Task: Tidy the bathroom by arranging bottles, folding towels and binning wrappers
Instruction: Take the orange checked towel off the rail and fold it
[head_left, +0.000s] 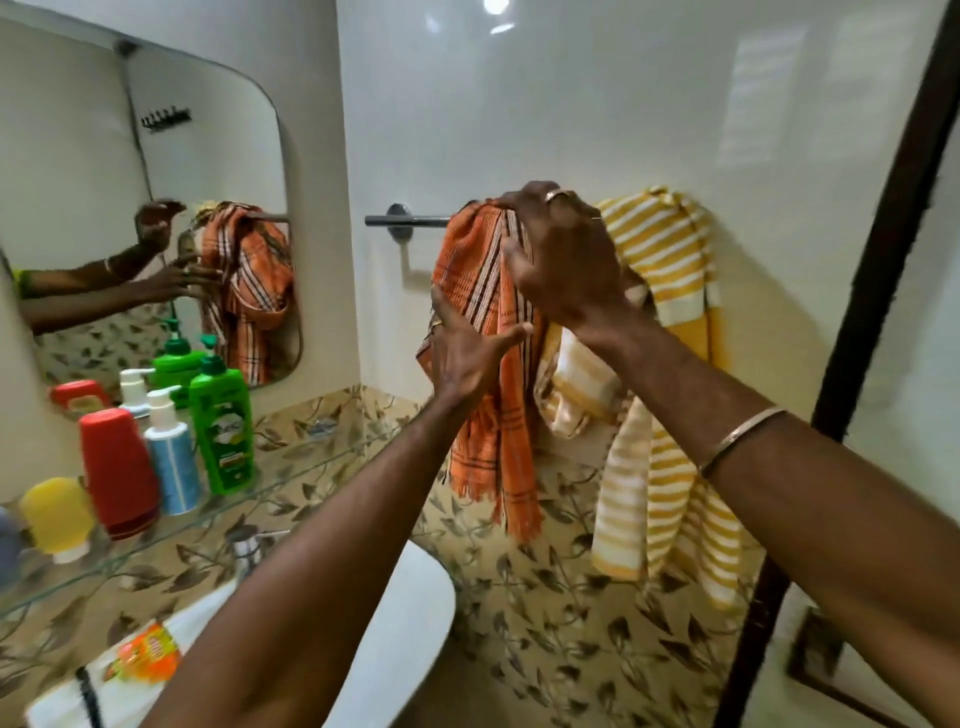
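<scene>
an orange striped towel (488, 374) hangs over a metal towel rail (405, 221) on the far white wall, bunched at the top and trailing down to a fringed hem. the right hand (563, 260) sits on top of the towel where it crosses the rail, fingers curled down over the bunched cloth and gripping it; a ring shows on one finger and a bangle on the forearm. the left hand (467, 348) lies lower against the front of the same towel, fingers straight and spread, palm pressed flat to the fabric without closing on it. just right of the orange towel, a yellow and white striped towel (660, 415) hangs from the same rail, crumpled and partly behind the right wrist. at the left, a glass shelf (291, 467) carries a green pump bottle (223, 426), a white and blue pump bottle (171, 457), a red bottle (118, 467) and a yellow bottle (57, 514), standing close together below a mirror (104, 182). near the bottom left, an orange wrapper (145, 660) lies on the rim of a white basin (405, 623).
</scene>
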